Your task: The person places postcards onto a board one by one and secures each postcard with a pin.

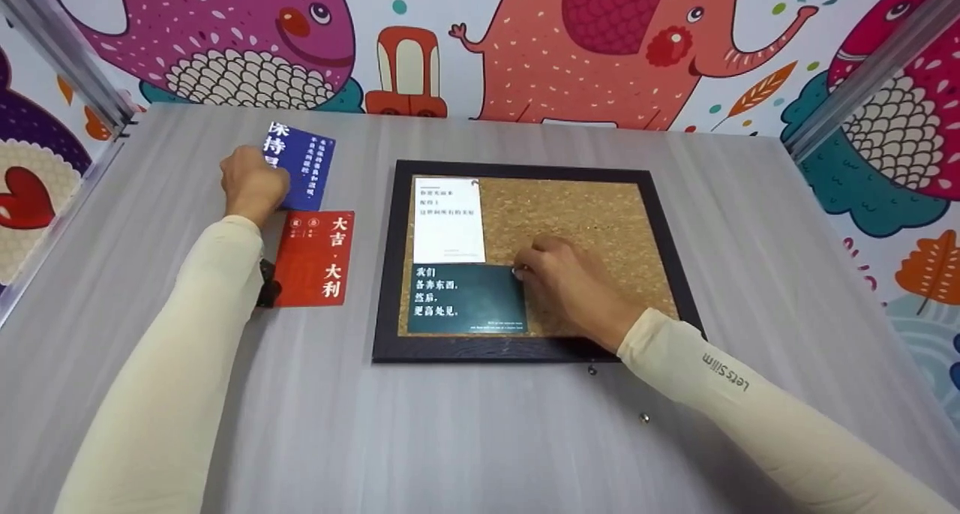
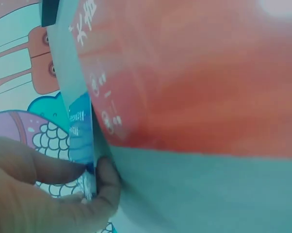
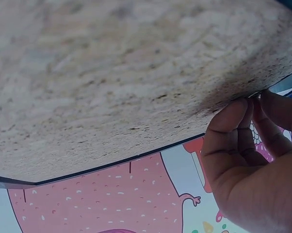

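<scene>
By its left edge, my left hand [image 1: 253, 182] pinches a blue card [image 1: 309, 170] with white writing. The left wrist view has this card [image 2: 81, 138] nearly edge-on between thumb and fingers. Just below lies a red card [image 1: 315, 263]. My right hand [image 1: 566, 281] is over the cork board [image 1: 585, 206], its fingertips pinching a small shiny thumbtack [image 1: 517, 272] at the top right corner of a dark green card [image 1: 465, 300]. Above that card, a white card [image 1: 448, 232] lies on the cork, a small tack [image 1: 475, 183] at its top right corner.
A black frame [image 1: 386, 274] borders the cork board on the grey table [image 1: 420, 439]. Two small shiny tacks lie on the table, one tack [image 1: 592, 370] by the frame's lower edge. The wall [image 1: 525, 64] behind has cartoon elephants.
</scene>
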The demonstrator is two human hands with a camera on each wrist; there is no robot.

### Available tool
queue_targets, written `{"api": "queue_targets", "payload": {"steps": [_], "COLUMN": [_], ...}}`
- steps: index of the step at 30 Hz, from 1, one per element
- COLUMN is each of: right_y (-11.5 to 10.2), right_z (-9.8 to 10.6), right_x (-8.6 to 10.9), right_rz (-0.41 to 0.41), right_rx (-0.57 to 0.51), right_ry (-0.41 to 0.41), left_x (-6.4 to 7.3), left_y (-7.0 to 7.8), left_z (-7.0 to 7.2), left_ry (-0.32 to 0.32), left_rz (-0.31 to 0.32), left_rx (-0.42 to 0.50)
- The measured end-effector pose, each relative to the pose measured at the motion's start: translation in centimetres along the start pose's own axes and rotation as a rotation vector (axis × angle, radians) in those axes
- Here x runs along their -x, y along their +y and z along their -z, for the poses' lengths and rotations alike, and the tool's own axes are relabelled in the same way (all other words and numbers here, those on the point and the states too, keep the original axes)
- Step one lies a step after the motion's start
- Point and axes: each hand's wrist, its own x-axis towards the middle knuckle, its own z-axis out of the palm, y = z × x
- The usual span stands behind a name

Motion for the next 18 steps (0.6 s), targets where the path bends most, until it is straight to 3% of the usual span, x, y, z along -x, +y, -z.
{"api": "queue_targets", "payload": {"steps": [6, 12, 18], "right_y": [0.0, -0.1, -0.2], "right_z": [0.1, 0.1, 0.1], "right_x": [0.0, 0.0, 0.0], "right_rz": [-0.012, -0.024, -0.035], "right_rx": [-0.008, -0.002, -0.004], "right_ry": [-0.012, -0.032, -0.03], "left_x": [3.4, 4.9, 6.4], "left_y": [1.2, 1.6, 2.2], "left_z": [2.1, 3.2, 3.2], "left_ry": [-0.002, -0.034, -0.123], "left_rz": [0.068, 0.117, 0.097], "left_rx": [0.123, 0.337, 0.473]}}
